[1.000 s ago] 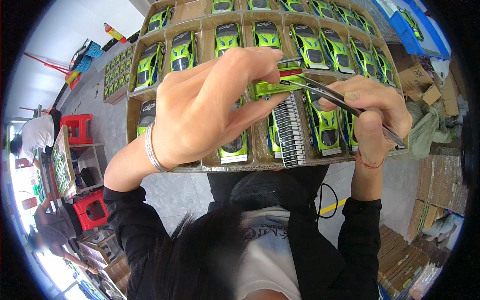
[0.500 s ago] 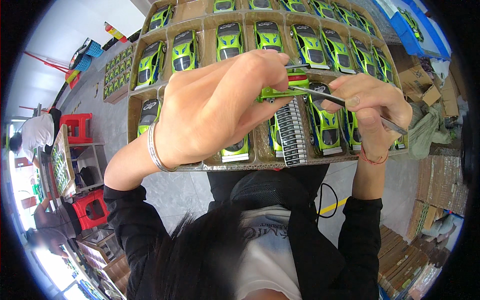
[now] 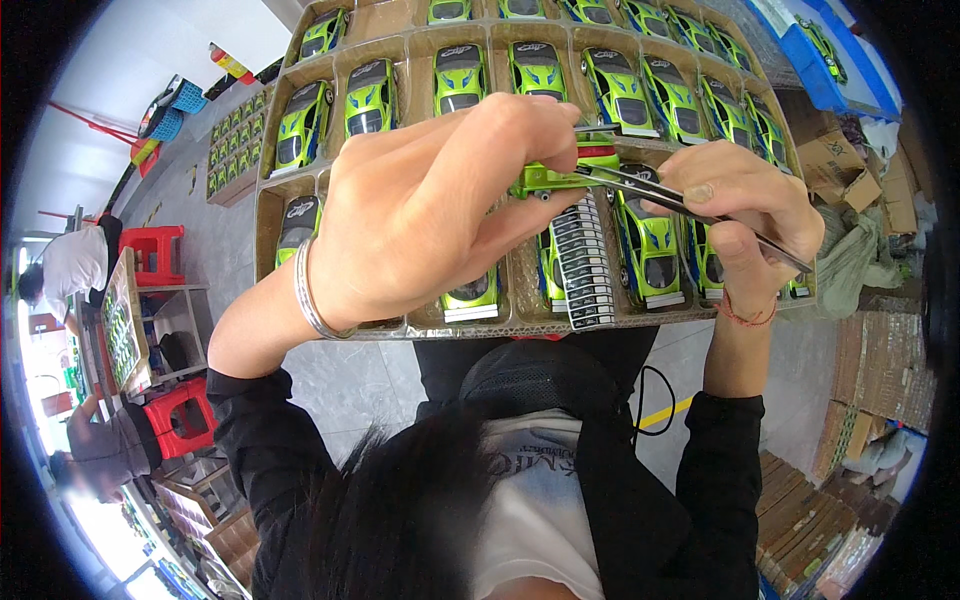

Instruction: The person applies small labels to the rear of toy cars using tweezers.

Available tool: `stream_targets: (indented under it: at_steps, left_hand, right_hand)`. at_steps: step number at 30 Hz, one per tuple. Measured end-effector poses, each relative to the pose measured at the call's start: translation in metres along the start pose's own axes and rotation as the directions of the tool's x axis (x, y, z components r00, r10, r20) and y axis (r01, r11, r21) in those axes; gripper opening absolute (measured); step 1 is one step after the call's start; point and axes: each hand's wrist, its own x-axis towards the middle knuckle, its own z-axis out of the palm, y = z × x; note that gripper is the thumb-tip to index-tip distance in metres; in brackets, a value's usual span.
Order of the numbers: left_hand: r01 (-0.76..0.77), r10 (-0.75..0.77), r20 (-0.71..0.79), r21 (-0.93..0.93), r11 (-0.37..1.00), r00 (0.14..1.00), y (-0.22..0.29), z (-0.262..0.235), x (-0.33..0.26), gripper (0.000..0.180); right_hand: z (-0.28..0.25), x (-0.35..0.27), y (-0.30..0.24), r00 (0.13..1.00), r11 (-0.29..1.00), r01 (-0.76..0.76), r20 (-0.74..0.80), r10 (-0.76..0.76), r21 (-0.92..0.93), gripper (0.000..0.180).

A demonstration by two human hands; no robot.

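Observation:
A green toy car (image 3: 550,180) is in the fingers of my left hand (image 3: 420,215), above the tray; its red rear end shows and most of it is hidden by the hand. My right hand (image 3: 745,205) is closed on metal tweezers (image 3: 690,205), whose tips reach the car's rear edge. Whether anything is between the tips is too small to tell. Below the car, a strip of black and white stickers (image 3: 587,270) lies across the tray's near row. Rows of green toy cars with black hoods, such as one car (image 3: 655,250), sit around it.
The cardboard tray (image 3: 540,327) with clear plastic compartments spans the area under my hands. A blue bin (image 3: 850,75) stands at the far right, above open cardboard boxes (image 3: 840,165). Cardboard stacks (image 3: 885,370) fill the right side. Red stools (image 3: 180,418) and two people are at the left.
The tweezers' prongs look farther apart than before, and my right hand has shifted very slightly. The toy car has tilted a little in my left hand.

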Motion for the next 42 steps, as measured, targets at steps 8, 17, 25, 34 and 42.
stream_targets:
  at_steps: [8, 17, 25, 34, 42]
  left_hand:
    - [-0.010, 0.010, 0.015, 0.002, 1.000, 1.000, 0.002, -0.001, 0.002, 0.039]
    - [0.044, -0.044, -0.008, -0.005, 0.999, 0.999, 0.004, 0.001, 0.001, 0.039]
    - [0.018, -0.018, -0.020, -0.014, 1.000, 1.000, 0.002, 0.002, 0.000, 0.040]
    - [0.047, -0.047, -0.006, -0.047, 0.998, 0.999, 0.002, 0.003, -0.003, 0.039]
    - [0.039, -0.037, 0.030, -0.061, 0.997, 0.999, 0.003, 0.001, -0.002, 0.042]
  right_hand:
    - [-0.002, -0.002, 0.003, 1.000, 0.995, -0.014, -0.005, 0.015, 0.099, 0.012]
    - [-0.001, -0.009, -0.001, 0.986, 0.973, -0.126, -0.081, 0.144, 0.195, 0.020]
    - [0.003, -0.008, -0.003, 0.986, 0.970, -0.125, -0.082, 0.145, 0.209, 0.019]
    - [0.006, -0.009, -0.002, 0.974, 0.949, -0.162, -0.107, 0.197, 0.270, 0.023]
    - [0.001, -0.004, 0.002, 0.985, 0.963, -0.155, -0.034, 0.166, 0.219, 0.024]
